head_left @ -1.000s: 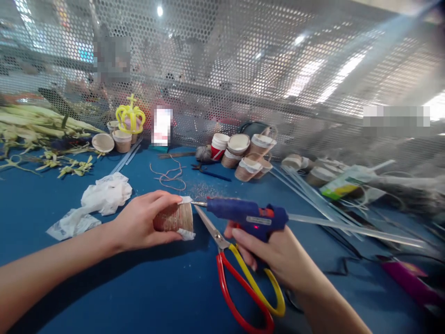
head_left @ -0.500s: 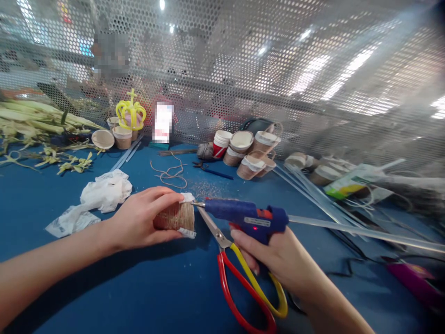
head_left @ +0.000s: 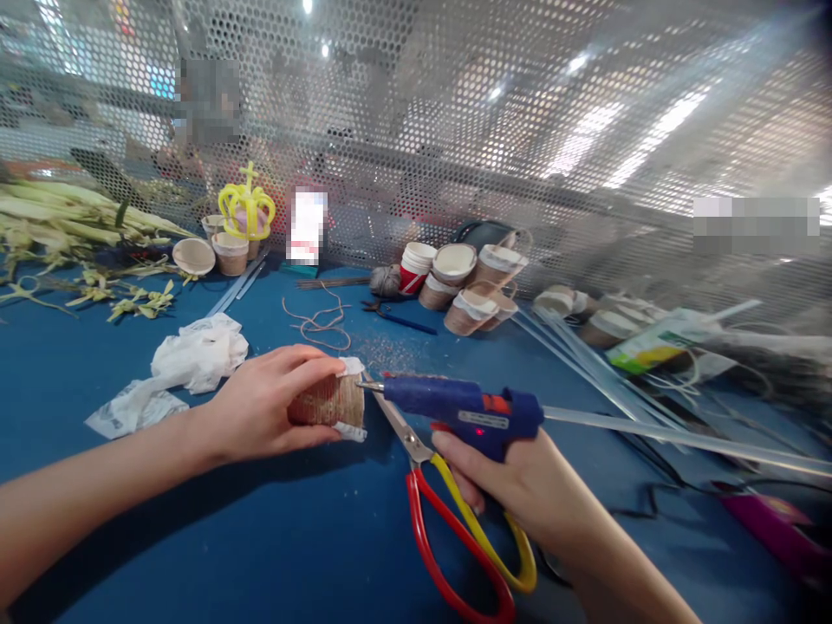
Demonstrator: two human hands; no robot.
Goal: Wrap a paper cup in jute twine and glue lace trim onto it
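My left hand (head_left: 279, 400) grips a small cup wrapped in brown twine (head_left: 334, 403), tipped on its side, with white cloth showing at its rim. In my right hand (head_left: 503, 472) is a blue hot glue gun (head_left: 455, 406), a red light lit on its body and a long clear glue stick (head_left: 617, 423) coming out of its back. The gun's metal nozzle points left at the cup's edge; whether it touches cannot be made out. Scissors (head_left: 419, 455) with one red and one yellow handle lie open beneath the gun, partly hidden by it.
Crumpled white cloth (head_left: 201, 351) lies left of the cup. Behind are loose twine (head_left: 321, 325), pliers (head_left: 403, 321), a grey yarn ball (head_left: 385, 281) and several wrapped cups (head_left: 469, 310). A yellow crown-shaped piece (head_left: 247, 208) stands back left; clear glue sticks (head_left: 585, 373) lie right. Perforated metal (head_left: 403, 113) bounds the table.
The glue gun's nozzle has shifted very slightly, now overlapping the cup's rim a little lower. Both hands keep their hold; the view has moved a little.
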